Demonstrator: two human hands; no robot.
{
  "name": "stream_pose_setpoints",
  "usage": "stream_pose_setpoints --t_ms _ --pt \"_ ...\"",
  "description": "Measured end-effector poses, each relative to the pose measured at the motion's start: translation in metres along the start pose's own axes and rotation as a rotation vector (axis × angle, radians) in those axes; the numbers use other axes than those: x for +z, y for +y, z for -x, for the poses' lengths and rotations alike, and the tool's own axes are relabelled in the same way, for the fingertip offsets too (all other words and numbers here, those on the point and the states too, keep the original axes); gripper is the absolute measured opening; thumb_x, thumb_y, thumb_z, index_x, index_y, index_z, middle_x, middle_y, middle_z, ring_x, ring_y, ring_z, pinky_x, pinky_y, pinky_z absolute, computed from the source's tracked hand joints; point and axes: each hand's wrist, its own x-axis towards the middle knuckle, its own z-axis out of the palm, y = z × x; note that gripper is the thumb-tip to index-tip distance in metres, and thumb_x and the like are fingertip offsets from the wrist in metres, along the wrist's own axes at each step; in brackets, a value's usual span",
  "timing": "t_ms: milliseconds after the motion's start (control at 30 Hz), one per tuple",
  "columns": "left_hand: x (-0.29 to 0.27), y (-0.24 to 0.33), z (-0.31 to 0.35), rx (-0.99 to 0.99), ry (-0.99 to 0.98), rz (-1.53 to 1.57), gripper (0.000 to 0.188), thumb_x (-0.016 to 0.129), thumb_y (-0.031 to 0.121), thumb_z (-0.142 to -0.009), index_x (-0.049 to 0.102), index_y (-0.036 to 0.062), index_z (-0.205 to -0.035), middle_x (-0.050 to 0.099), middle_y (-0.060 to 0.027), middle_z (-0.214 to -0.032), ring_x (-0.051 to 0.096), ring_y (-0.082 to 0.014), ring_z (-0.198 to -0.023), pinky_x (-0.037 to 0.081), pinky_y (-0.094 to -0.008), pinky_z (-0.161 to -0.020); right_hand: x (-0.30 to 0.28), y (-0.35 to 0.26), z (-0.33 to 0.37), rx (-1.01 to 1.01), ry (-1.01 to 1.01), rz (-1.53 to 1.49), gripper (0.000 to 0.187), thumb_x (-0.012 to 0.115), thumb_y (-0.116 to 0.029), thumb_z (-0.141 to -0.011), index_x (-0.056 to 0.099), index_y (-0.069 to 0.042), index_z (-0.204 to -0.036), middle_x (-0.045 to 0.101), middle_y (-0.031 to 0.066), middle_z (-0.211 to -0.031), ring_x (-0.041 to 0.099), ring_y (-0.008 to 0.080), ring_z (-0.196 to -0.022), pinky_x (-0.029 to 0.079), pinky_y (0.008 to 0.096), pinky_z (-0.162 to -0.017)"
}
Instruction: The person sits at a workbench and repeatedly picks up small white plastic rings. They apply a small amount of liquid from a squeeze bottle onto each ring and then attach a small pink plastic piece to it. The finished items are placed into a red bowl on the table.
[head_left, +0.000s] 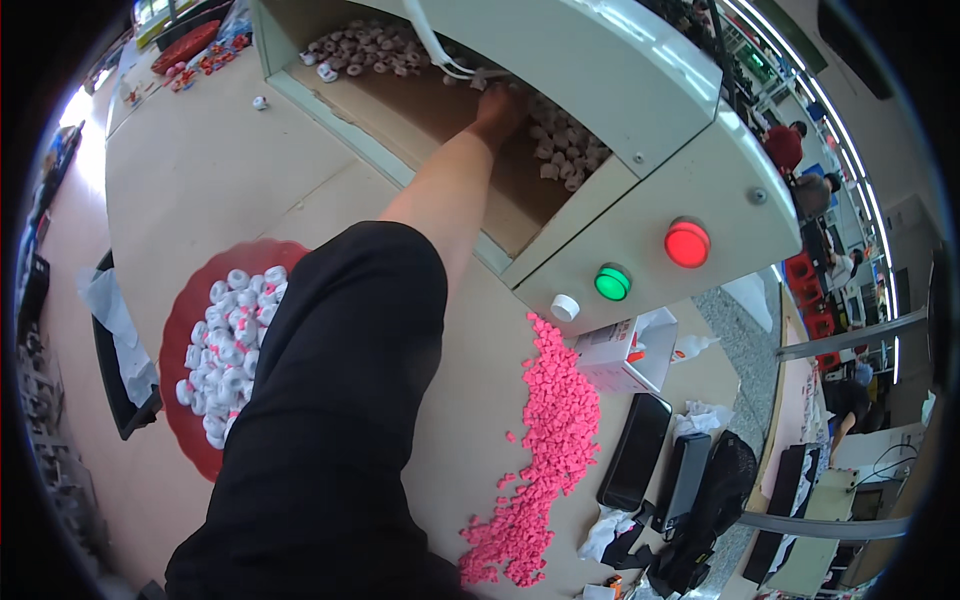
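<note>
My left arm, in a black sleeve, reaches across the middle into the open compartment (420, 130) of a pale green machine. In there, my left hand (502, 108) is at the back among small white knobbly pieces (370, 48). Its fingers look curled together beside some of these pieces, but the fingertips are small and partly hidden, and what they hold I cannot make out. A white curved tube (428, 38) hangs down just left of the hand. My right hand is not in view. A red scalloped bowl (180, 300) of white pieces with pink spots (222, 345) sits left of my sleeve, which covers part of it.
The machine front has a red button (687, 243), a green button (612, 283) and a white knob (565, 307). Many small pink pieces (555, 400) lie in a long strip below. Right of them are a white box (630, 350), a black phone (635, 452) and a black bag (720, 490).
</note>
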Motion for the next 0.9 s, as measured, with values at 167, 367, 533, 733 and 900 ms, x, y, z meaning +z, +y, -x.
stream_pose_setpoints --t_ms 167,367,533,733,900 --pt "0.021 0.031 -0.01 0.115 -0.133 0.145 0.048 0.042 0.045 -0.083 0.058 0.0092 -0.11 0.049 -0.0143 -0.122 0.042 -0.0328 -0.115 0.036 -0.0383 -0.096 0.005 -0.003 -0.004 0.046 -0.024 -0.01 0.014 0.052 -0.004 -0.079 0.054 0.003 -0.091 0.051 0.0145 -0.07 0.048 0.0261 -0.06 0.038 0.0346 -0.054" --pt "0.019 0.057 0.013 0.105 -0.272 0.188 0.053 0.05 0.054 -0.077 0.058 0.0184 -0.115 0.054 -0.0116 -0.12 0.045 -0.0291 -0.114 0.035 -0.035 -0.097 0.012 0.003 0.004 0.046 -0.024 -0.025 0.013 0.052 -0.006 -0.08 0.054 0.003 -0.089 0.05 0.014 -0.067 0.048 0.0254 -0.057 0.037 0.0339 -0.052" --pt "0.007 0.076 0.03 0.109 -0.178 0.192 0.052 0.058 0.052 -0.072 0.061 0.0156 -0.11 0.058 -0.011 -0.114 0.053 -0.0257 -0.107 0.039 -0.0304 -0.093 0.014 0.009 0.013 0.059 -0.019 -0.046 0.012 0.052 -0.008 -0.08 0.054 0.002 -0.087 0.05 0.0136 -0.065 0.047 0.0247 -0.055 0.037 0.0333 -0.05" --pt "0.0 0.073 0.026 0.019 -0.391 0.672 0.048 0.069 0.041 -0.067 0.064 0.0096 -0.103 0.062 -0.0096 -0.104 0.056 -0.0197 -0.099 0.04 -0.0278 -0.089 0.007 0.015 0.022 0.075 -0.054 -0.061 0.012 0.052 -0.01 -0.08 0.054 0.002 -0.085 0.05 0.0131 -0.062 0.047 0.024 -0.053 0.036 0.0326 -0.048" --pt "0.004 0.084 0.037 0.273 -0.231 0.156 0.041 0.06 0.045 -0.074 0.064 0.0192 -0.105 0.059 -0.0103 -0.107 0.048 -0.0233 -0.109 0.037 -0.0344 -0.093 0.005 0.019 0.028 0.094 -0.054 -0.054 0.013 0.052 -0.011 -0.08 0.054 0.001 -0.083 0.05 0.0127 -0.06 0.046 0.0234 -0.05 0.036 0.0321 -0.047"
